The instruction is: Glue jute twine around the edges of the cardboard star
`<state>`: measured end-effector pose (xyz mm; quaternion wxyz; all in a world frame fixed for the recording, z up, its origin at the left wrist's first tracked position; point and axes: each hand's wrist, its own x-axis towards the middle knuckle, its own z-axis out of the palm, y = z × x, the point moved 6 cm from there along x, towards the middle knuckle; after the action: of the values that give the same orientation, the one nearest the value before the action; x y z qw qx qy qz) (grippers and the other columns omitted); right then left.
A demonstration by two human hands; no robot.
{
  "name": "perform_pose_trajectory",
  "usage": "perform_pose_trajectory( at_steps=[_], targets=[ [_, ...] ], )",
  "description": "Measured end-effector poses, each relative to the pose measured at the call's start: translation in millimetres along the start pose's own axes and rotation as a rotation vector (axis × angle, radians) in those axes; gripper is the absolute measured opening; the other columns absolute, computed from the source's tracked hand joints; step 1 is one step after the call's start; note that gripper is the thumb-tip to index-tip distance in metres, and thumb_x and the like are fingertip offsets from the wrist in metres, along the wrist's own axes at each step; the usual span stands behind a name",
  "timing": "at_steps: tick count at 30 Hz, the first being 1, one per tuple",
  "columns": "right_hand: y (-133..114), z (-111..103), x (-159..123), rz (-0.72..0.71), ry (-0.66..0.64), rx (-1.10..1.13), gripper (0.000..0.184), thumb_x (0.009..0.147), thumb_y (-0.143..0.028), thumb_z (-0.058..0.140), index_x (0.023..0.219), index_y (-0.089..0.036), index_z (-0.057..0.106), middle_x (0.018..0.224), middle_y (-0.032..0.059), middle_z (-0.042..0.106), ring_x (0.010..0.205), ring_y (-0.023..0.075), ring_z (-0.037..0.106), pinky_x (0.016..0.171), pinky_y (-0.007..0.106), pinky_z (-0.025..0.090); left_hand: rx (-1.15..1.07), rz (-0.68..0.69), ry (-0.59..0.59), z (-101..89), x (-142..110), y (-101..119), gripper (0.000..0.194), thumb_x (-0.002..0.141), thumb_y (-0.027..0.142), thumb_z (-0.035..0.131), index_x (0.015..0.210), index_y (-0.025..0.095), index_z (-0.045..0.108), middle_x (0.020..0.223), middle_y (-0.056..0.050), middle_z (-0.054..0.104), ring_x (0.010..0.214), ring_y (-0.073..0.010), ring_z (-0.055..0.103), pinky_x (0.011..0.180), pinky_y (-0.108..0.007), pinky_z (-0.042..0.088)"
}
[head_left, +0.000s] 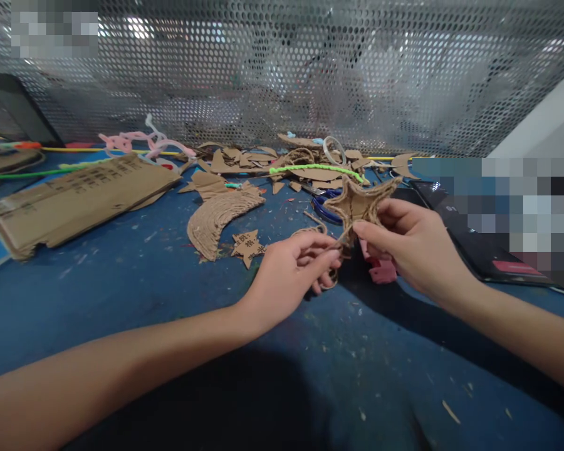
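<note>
Together, both hands work just above a blue, paint-flecked tabletop (169,294). Between thumb and fingers, the right hand (411,244) grips a five-pointed brown cardboard star edged with twine (357,205), held up and tilted right of centre. Beside its lowest point, the left hand (294,269) has its fingers curled and pinched on loose brown twine (316,218) (the exact contact is partly hidden), which also shows behind the knuckles. Under the right hand sits a small pink object (383,270), too covered to identify; blue-handled scissors (326,210) lie behind the star. To the left are a small, flat cardboard star with dark printed characters (247,246), a crescent covered in rows of twine (219,216), and a long folded piece of brown cardboard (82,200). Farther back, a bright green fuzzy stem (317,169) crosses cardboard scraps (244,160) near a perforated metal panel (263,75).
</note>
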<state>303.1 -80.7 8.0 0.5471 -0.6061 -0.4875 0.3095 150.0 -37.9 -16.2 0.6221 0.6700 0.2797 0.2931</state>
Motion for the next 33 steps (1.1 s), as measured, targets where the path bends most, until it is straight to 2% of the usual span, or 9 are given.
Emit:
perform_pose_trajectory(
  at_steps=[4,10,12,17,22,25,27,30,33],
  targets=[
    [-17,-7,4,-0.102,-0.012,-0.125,0.019,0.072,-0.034,0.073,0.07,-0.02,0.061,0.062,-0.0031,0.056,0.054,0.0091,0.051,0.047,0.021,0.044,0.17,0.126,0.106,-10.9,-2,11,0.016,0.086,0.033,0.061,0.092,0.019,0.067,0.069,0.001,0.066,0.055,-0.0081,0.055,0.052,-0.019,0.045],
    [-23,-2,-1,-0.017,-0.114,0.008,0.017,0.077,-0.038,0.069,0.08,-0.023,0.061,0.077,0.0,0.066,0.069,0.0172,0.066,0.059,0.033,0.061,0.447,0.32,0.242,-19.0,-5,27,0.014,0.082,0.033,0.066,0.089,0.021,0.07,0.075,0.0,0.069,0.062,-0.0115,0.057,0.06,-0.022,0.044],
    [-23,-4,0,-0.009,-0.111,0.047,0.019,0.078,-0.041,0.069,0.08,-0.024,0.06,0.076,0.0007,0.066,0.073,0.0193,0.068,0.06,0.035,0.062,0.523,0.347,0.206,-18.0,-4,28,0.014,0.082,0.032,0.066,0.089,0.021,0.07,0.074,0.0,0.069,0.06,-0.0115,0.056,0.059,-0.022,0.043],
    [-33,-24,10,-0.086,0.015,0.18,0.018,0.077,-0.035,0.071,0.078,-0.023,0.058,0.071,-0.001,0.064,0.07,0.018,0.07,0.057,0.031,0.061,0.684,0.31,-0.068,-7.0,3,24,0.014,0.088,0.028,0.055,0.084,0.02,0.065,0.079,-0.001,0.068,0.069,-0.0134,0.06,0.065,-0.023,0.044],
    [-48,-40,15,-0.076,0.101,0.325,0.012,0.081,-0.019,0.066,0.073,-0.019,0.058,0.064,-0.0037,0.061,0.063,0.0114,0.068,0.054,0.021,0.056,0.917,0.474,-0.057,-11.3,15,31,0.013,0.08,0.03,0.063,0.087,0.02,0.06,0.123,-0.008,0.06,0.116,-0.0253,0.052,0.101,-0.041,0.037],
    [-51,-47,18,-0.025,0.148,0.358,0.014,0.085,-0.019,0.062,0.072,-0.016,0.059,0.063,-0.0027,0.063,0.06,0.0069,0.066,0.052,0.016,0.052,0.942,0.439,-0.03,-27.4,30,24,0.018,0.076,0.029,0.067,0.092,0.019,0.062,0.126,-0.011,0.058,0.115,-0.0272,0.052,0.103,-0.046,0.036],
    [-50,-54,21,-0.003,0.178,0.38,0.014,0.086,-0.021,0.061,0.074,-0.015,0.06,0.065,-0.0015,0.065,0.062,0.0052,0.065,0.054,0.015,0.05,0.817,0.385,-0.038,-42.0,41,21,0.029,0.079,0.027,0.065,0.107,0.02,0.062,0.112,-0.008,0.064,0.103,-0.0225,0.059,0.097,-0.039,0.042],
    [-43,-64,29,0.033,0.229,0.413,0.014,0.086,-0.021,0.061,0.076,-0.013,0.06,0.069,0.0004,0.067,0.07,0.0055,0.066,0.06,0.015,0.049,0.611,0.36,0.069,-72.1,52,30,0.032,0.074,0.027,0.071,0.106,0.023,0.069,0.108,-0.005,0.067,0.099,-0.019,0.061,0.092,-0.03,0.044],
    [-32,-74,39,0.044,0.283,0.498,0.015,0.087,-0.019,0.06,0.074,-0.012,0.059,0.073,0.0025,0.068,0.071,0.0049,0.065,0.06,0.012,0.05,0.471,0.323,0.183,-105.4,61,38,0.031,0.073,0.028,0.073,0.103,0.022,0.072,0.078,-0.001,0.067,0.075,-0.0142,0.061,0.07,-0.022,0.047]
  ],
)
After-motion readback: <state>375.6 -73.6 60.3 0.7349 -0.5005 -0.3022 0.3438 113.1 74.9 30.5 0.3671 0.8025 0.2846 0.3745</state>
